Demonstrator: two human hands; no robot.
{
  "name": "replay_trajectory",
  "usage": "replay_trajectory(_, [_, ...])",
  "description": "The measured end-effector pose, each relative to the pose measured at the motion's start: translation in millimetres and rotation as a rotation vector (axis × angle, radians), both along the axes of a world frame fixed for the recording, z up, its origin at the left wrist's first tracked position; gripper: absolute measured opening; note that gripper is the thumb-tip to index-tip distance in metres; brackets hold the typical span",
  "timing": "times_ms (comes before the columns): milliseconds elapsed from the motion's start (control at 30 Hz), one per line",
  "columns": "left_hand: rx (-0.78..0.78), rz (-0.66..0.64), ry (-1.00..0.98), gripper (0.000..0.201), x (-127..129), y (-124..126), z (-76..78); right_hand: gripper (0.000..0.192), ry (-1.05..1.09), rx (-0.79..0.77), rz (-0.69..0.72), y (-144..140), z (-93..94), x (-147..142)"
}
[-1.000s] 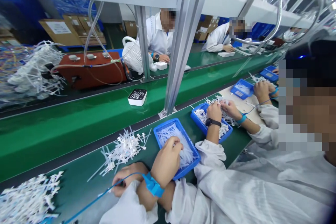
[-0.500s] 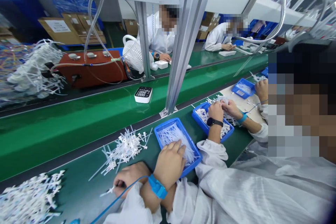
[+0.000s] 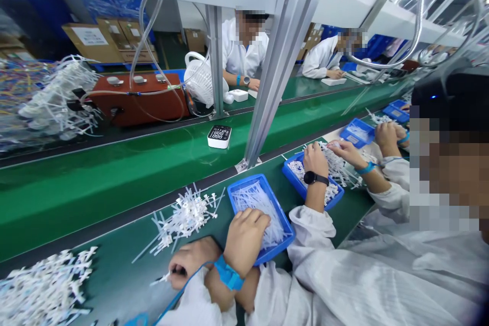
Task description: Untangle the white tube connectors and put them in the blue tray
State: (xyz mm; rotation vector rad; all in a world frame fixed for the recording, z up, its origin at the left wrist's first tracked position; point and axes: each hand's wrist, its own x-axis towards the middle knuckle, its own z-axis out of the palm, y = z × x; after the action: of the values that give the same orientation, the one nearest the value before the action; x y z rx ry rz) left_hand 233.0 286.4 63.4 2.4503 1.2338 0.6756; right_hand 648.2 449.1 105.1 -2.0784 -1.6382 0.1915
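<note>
My left hand (image 3: 246,238), with a blue wrist strap (image 3: 229,273), reaches over the near edge of a blue tray (image 3: 234,194). Its fingers are bunched and bent down into thin translucent strips (image 3: 254,196); the fingertips are hidden, so what they grip cannot be made out. Crossed beneath that wrist, my right hand (image 3: 196,260) is closed low over the green table. A small white piece with a thin translucent strip (image 3: 162,278) pokes out from its curled fingers. Beyond it lies a loose pile of white-ended strips (image 3: 189,216).
A bigger pile of white-ended strips (image 3: 49,285) fills the near left. At my right a co-worker's hands (image 3: 316,158) work over another blue tray (image 3: 334,201). A metal post (image 3: 273,69) rises behind the table. A white display device (image 3: 219,136) sits on the green belt (image 3: 114,175).
The fingers of my left hand have drawn closer together in the tray. My right hand keeps the white piece. The whole view has shifted slightly, and the co-worker's hands have parted somewhat.
</note>
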Motion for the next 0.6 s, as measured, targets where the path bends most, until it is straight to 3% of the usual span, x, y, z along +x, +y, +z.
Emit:
replay_trajectory(133, [0.071,0.036,-0.245,0.01,-6.0,1.9,5.5,0.037,-0.124,-0.046,0.127,8.1,19.9,9.8])
replay_trajectory(267, [0.098,0.109,-0.361,0.011,-12.6,3.3,5.4,0.05,-0.332,-0.016,0.145,11.1,21.6,20.4])
replay_trajectory(433, [0.001,0.205,-0.503,0.008,-17.6,4.8,3.3,0.063,-0.236,-0.117,0.158,10.4,16.6,28.2])
replay_trajectory(600, [-0.009,0.177,-0.527,0.007,-18.6,7.7,4.6,0.057,-0.192,-0.254,0.181,9.7,22.4,36.2])
